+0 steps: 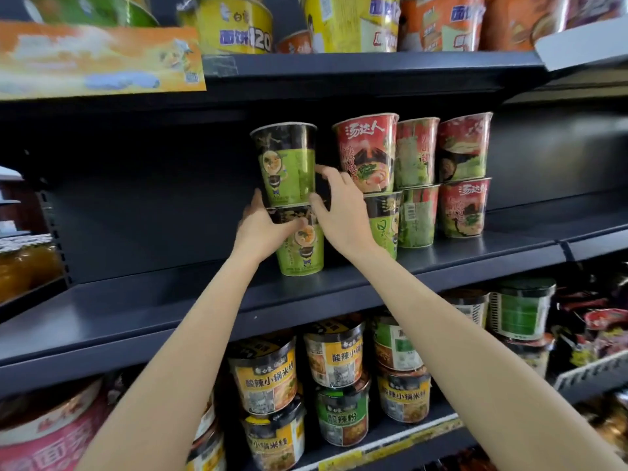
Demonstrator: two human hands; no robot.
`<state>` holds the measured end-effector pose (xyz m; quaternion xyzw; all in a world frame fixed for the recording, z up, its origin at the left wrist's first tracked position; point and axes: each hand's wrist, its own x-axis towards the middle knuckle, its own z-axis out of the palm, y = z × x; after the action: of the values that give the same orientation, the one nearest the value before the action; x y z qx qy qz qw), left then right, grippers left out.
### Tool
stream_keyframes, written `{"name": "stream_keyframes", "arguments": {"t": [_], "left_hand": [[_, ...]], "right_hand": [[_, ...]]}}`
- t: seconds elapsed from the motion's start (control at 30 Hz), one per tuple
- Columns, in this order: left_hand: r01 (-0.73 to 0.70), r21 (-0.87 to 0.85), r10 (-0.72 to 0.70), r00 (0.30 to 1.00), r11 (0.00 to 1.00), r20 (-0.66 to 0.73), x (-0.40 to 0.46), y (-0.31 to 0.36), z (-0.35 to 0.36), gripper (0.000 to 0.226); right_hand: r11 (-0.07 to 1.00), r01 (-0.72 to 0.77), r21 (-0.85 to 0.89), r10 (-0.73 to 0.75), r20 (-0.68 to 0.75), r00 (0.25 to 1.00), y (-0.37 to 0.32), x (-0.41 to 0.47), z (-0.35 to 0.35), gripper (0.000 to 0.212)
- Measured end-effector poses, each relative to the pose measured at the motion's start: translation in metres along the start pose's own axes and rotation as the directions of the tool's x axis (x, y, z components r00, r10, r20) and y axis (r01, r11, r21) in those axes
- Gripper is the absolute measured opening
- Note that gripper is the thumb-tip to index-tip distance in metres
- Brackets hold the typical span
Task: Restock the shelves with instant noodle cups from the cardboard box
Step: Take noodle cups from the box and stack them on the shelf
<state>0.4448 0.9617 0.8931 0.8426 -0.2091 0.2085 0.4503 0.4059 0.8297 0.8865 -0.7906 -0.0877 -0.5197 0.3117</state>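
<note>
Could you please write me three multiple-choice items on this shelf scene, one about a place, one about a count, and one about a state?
1. Where does the upper green cup stand?
A. On the lower green cup
B. On the top shelf
C. In a cardboard box

2. How many cups are stacked in the column between the hands?
A. One
B. Two
C. Four

3. What is the left hand doing?
A. Hanging idle
B. Holding a jar
C. Gripping the lower green cup

Answers:
1. A, its base sits on the lid of the lower green cup on the middle shelf.
2. B, one cup rests on another.
3. C, its fingers wrap the cup's top, while the right hand steadies the upper one.
</note>
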Motion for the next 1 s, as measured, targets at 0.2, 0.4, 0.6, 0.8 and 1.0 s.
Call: {"name": "stream_keyframes", "arguments": {"t": [0.2,0.4,0.6,0.8,1.0], "left_hand": [[-0.337,0.116,0.357,0.885,0.934,-0.3,-0.071,0.016,0.021,0.047],[-0.645,-0.002,0.608,0.722,0.764,-0.33,-0.147,0.048,0.109,0.02],[-0.583,-0.235,0.597,0.802,0.778,-0.014,-0.254,0.063,0.255,0.021],[-0.086,-0.292,0.23,0.832,0.952,0.505,-0.397,0.068,0.402,0.022],[0.057,0.023,-0.046,0.443,0.998,0.895,-0.482,0.072,0.54,0.018]], "right_hand": [[0.95,0.236,-0.202,-0.285,-0.265,0.921,0.01,-0.047,-0.046,0.026],[0.856,0.319,-0.407,-0.45,-0.284,0.846,0.064,-0.138,-0.145,0.016],[0.867,0.157,-0.474,-0.196,-0.035,0.98,0.155,-0.296,-0.277,0.016],[0.793,-0.232,-0.564,0.387,0.172,0.906,0.22,-0.473,-0.409,0.021],[0.411,-0.592,-0.693,0.872,0.111,0.476,0.268,-0.589,-0.507,0.028]]}}
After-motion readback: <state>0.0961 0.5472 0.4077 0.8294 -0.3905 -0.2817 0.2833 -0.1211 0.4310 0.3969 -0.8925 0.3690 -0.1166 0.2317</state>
